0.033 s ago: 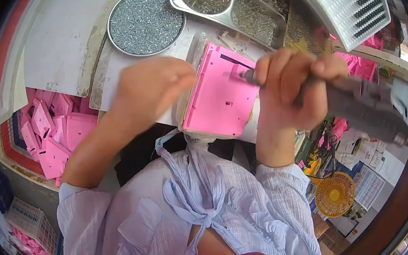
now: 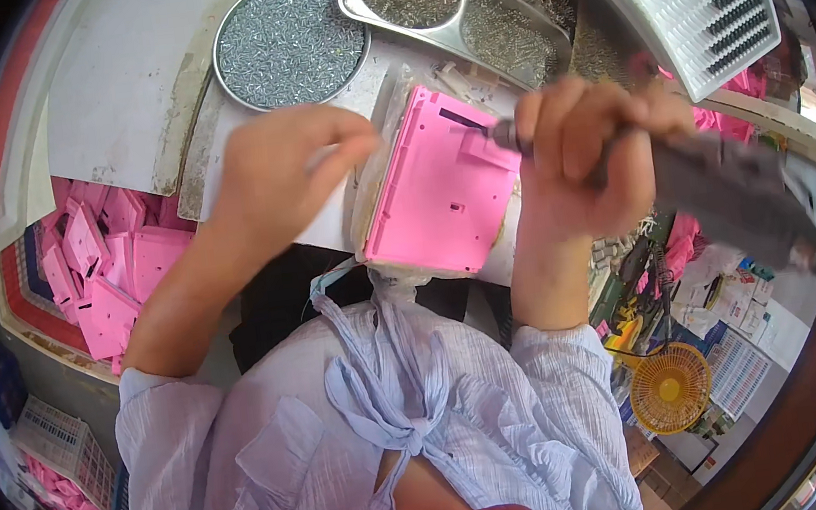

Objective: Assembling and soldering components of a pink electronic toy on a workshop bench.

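Observation:
A pink plastic panel [image 2: 441, 191] lies in front of me on a clear-wrapped support, with a dark slot and several small holes in it. My right hand [image 2: 588, 159] grips a dark power screwdriver [image 2: 724, 204]. Its metal nose [image 2: 505, 131] points left over the panel's upper right part, near the slot; whether the bit touches is unclear. Just left of the panel, my left hand [image 2: 294, 177] hovers with thumb and forefinger pinched. What the pinch holds, if anything, is too small to make out.
A round tray of silvery screws [image 2: 292, 45] sits behind my left hand. Metal trays of small springs [image 2: 509, 37] stand at the back. Pink panels fill a bin [image 2: 42, 307] at the left. A white ribbed rack [image 2: 691, 1] overhangs the back right; a yellow basket [image 2: 670, 388] is lower right.
My left hand has shifted slightly left, away from the panel. The screwdriver in my right hand has moved a little right and toward the back.

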`<state>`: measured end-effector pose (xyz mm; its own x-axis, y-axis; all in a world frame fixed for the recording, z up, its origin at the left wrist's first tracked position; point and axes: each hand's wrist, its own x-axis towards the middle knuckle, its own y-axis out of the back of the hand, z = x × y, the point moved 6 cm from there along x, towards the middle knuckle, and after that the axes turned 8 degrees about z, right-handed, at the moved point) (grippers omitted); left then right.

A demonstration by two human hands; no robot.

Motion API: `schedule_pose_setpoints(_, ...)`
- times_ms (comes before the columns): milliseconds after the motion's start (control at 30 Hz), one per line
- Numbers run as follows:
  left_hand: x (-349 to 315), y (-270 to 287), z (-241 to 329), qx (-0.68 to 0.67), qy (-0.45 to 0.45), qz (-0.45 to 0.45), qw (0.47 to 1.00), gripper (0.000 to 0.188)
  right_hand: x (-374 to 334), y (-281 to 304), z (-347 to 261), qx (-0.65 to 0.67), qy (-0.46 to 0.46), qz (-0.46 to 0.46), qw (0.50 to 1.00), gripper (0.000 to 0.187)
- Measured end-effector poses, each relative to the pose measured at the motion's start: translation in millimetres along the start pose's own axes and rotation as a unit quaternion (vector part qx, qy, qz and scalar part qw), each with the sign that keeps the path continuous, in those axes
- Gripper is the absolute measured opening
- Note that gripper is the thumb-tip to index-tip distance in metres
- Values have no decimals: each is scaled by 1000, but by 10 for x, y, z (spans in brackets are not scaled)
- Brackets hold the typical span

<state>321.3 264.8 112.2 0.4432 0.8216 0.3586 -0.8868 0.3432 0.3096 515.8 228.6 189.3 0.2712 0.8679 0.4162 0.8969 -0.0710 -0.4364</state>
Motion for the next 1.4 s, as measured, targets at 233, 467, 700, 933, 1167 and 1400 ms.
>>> schedule_pose_setpoints(233, -86, 16, -216, -24, 113, 17, 993, 21, 183, 130, 427, -30, 45, 53, 997, 22)
schedule_pose_setpoints(467, -70, -5, -168, 28, 23, 18, 999, 21, 108, 132, 595, -219, 14, 2, 976, 20)
schedule_pose_setpoints(700, -55, -141, -83, 45, -85, 37, 995, 17, 159, 145, 651, -209, 1, -52, 977, 18)
schedule_pose_setpoints(933, -69, -138, -88, 49, -93, 10, 994, 17, -74, 48, 458, -180, -2, -39, 983, 20)
schedule_pose_setpoints(1167, -131, -158, 12, 58, -183, 33, 981, 27, -82, 41, 463, -178, 1, -59, 982, 21)
schedule_pose_setpoints(1400, -141, -154, 154, 47, -231, 72, 969, 33, -98, -294, -41, 93, -46, -85, 991, 31)
